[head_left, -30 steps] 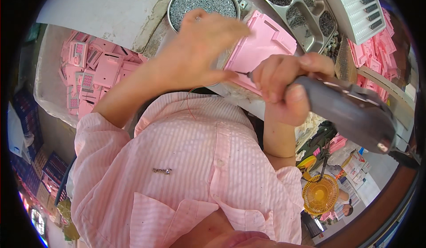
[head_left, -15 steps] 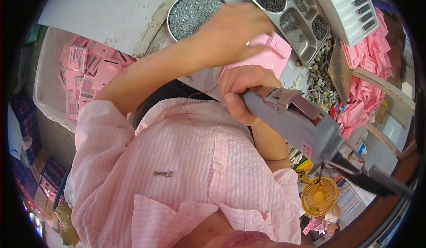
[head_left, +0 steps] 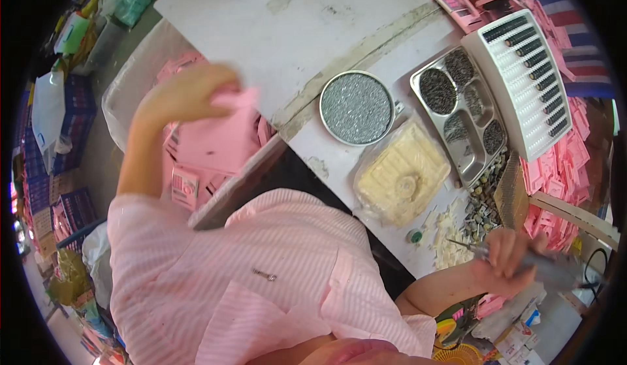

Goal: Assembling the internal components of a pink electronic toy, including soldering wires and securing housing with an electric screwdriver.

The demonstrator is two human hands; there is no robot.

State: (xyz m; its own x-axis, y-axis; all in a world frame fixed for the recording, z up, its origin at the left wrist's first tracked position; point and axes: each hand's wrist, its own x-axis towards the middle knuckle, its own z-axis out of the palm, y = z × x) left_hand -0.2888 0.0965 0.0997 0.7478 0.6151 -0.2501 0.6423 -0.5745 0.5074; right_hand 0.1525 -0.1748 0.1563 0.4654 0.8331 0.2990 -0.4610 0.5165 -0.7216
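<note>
Item: left grip [head_left: 189, 94], at 10 o'clock, which I log as closed on a flat pink plastic panel [head_left: 228, 133]. The panel is over a bin lined with clear plastic sheet [head_left: 127, 100] and heaped with pink plastic parts [head_left: 186, 185] (motion blurs its edge, so I cannot tell whether it touches the heap).

Item: right grip [head_left: 506, 257], at 4 o'clock, wrapped around a grey, rounded power screwdriver [head_left: 548, 269], its slim dark bit pointing toward 9 o'clock.

Items on the white-topped bench [head_left: 255, 25]: at 1 o'clock, a round metal pan [head_left: 321, 108] of silver screws [head_left: 356, 107]; at 2 o'clock, a steel compartment tray [head_left: 469, 148] of dark screws [head_left: 437, 91], with a white ridged rack [head_left: 513, 126] of black cylinders just beside it; at 3 o'clock, a pale yellow, plastic-wrapped block [head_left: 400, 169].
</note>
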